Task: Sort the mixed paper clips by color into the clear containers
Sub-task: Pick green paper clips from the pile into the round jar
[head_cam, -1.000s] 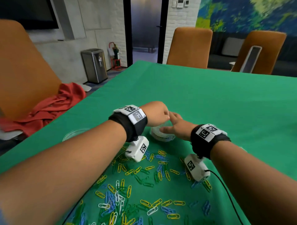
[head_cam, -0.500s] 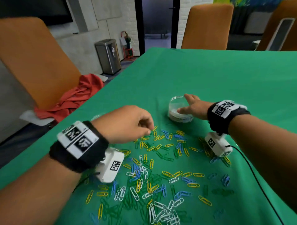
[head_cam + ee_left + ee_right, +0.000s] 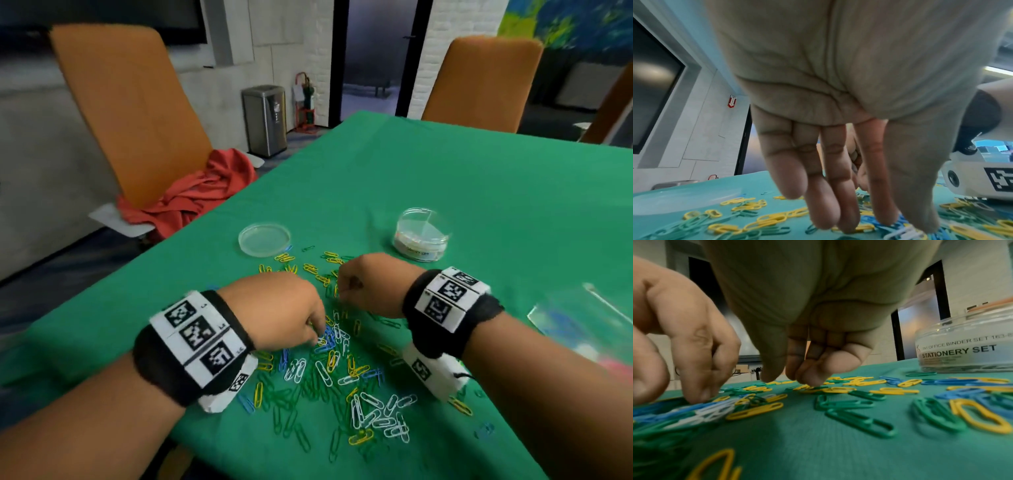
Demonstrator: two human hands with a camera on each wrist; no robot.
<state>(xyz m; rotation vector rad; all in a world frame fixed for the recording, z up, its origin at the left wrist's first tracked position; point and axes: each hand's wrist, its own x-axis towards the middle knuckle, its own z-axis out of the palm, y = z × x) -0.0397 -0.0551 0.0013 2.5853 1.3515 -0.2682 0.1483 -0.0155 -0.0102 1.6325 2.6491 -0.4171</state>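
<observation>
Green cloth covers table; orange chairs behind, red cloth on one. Clear tub beyond pile, flat lid to its left, both apart from hands. Paper clips scattered loose, four colours mixed. Step: picking, early. Left hand fingers straight down, tips on blue and white clips, nothing gripped. Right hand curled over yellow clips; grip cannot tell. Next: pinch single colour, carry to tub. Tangled neighbours hinder.
</observation>
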